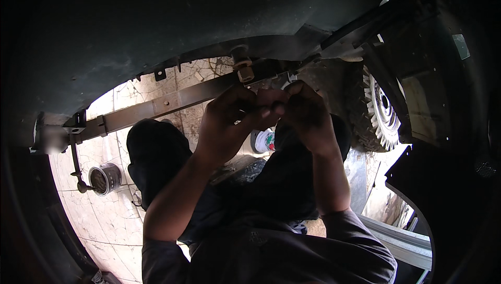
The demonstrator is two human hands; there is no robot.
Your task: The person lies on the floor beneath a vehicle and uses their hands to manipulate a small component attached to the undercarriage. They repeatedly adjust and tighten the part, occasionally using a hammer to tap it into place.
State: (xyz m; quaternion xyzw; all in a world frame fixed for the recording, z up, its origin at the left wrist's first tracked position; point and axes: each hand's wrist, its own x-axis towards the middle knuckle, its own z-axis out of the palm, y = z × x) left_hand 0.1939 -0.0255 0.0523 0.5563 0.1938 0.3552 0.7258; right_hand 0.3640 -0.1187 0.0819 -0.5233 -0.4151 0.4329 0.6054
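Observation:
My left hand [227,119] and my right hand [308,109] meet in the middle, fingers bent and fingertips pressed together. Between them is a small reddish patch; shadow hides whether it is a thin piece or my own fingers. Just above my left hand, a brass-coloured hex fitting [244,72] hangs from the dark underside [156,18]. A long metal bar [167,101] runs from the left to behind my hands.
A wheel with a chunky tyre [360,111] stands at the right. On the cracked tile floor [83,216] at the left sits an open tin can [104,178], near a thin hanging rod [76,164]. Dark panels [454,179] close in on the right.

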